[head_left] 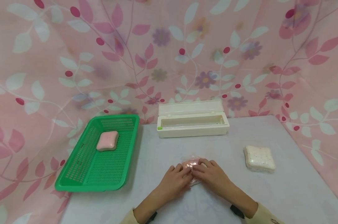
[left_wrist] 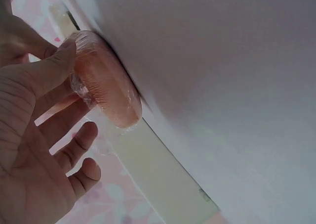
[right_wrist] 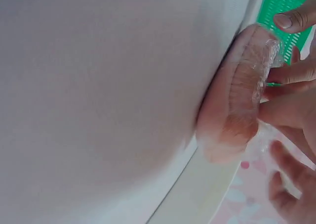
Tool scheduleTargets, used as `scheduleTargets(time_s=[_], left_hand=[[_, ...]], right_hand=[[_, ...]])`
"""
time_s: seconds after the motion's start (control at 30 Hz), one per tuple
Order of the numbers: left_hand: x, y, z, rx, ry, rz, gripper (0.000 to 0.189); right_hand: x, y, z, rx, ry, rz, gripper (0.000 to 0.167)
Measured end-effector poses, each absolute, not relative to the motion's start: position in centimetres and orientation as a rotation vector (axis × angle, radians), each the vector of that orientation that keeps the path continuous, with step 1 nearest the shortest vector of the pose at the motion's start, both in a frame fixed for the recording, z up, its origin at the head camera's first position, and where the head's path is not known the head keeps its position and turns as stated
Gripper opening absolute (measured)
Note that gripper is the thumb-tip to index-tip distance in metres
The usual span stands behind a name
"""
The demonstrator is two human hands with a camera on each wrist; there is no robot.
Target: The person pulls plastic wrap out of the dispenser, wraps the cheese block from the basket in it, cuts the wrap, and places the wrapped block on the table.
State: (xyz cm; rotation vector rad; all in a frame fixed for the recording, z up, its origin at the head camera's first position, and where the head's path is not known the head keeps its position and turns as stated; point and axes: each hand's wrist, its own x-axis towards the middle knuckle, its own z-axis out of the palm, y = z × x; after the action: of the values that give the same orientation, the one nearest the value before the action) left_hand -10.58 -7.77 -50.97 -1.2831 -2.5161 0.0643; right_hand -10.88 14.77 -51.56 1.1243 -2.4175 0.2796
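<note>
On my head feed, a pink floral cloth covers the whole background, with leafy stems, flowers and red dots. Below it spreads a pale table. On the table's left side I have a green plastic basket with slotted sides, and inside it, toward the back, lies a pink block with rounded corners. At the back middle sits a long white box, its lid raised and leaning back toward the cloth, a small green tab at its front left corner; its hollow shows, but I cannot make out the contents. Two bare hands come in from the near edge, light sleeves behind them, and meet in front of the box. Directly between them, at the tabletop, is a second block, the wrapped block, pinkish and covered in crinkled clear film. The left hand has its thumb and first fingers gathered narrowly at the film's edge, its last two fingers loosely bent and clear of it. The right hand bends its fingers over the other side, pinching the film. Well apart to the right lies a white block with small reddish specks, in shiny wrapping.
</note>
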Motion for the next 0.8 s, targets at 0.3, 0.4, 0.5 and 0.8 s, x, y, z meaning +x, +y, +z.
scheduleTargets(time_s=[0.3, 0.4, 0.5, 0.8], left_hand=[[-10.8, -8.4, -51.0, -1.254, -2.579, 0.014, 0.038], [-11.0, -8.4, -51.3, -1.253, -2.592, -0.019, 0.035], [-11.2, -8.5, -51.5, -1.248, -2.612, -0.017, 0.034], [-11.2, -7.6, -51.4, -1.224, -2.622, 0.131, 0.034]], right_hand=[[-10.4, 17.0, -51.5, 1.205, -2.641, 0.314, 0.044], [-10.4, 17.7, -51.7, 1.195, -2.684, 0.426, 0.042], [-10.6, 18.4, -52.0, 1.204, -2.700, 0.519, 0.043], [-11.5, 18.7, -52.4, 1.235, -2.690, 0.561, 0.049]])
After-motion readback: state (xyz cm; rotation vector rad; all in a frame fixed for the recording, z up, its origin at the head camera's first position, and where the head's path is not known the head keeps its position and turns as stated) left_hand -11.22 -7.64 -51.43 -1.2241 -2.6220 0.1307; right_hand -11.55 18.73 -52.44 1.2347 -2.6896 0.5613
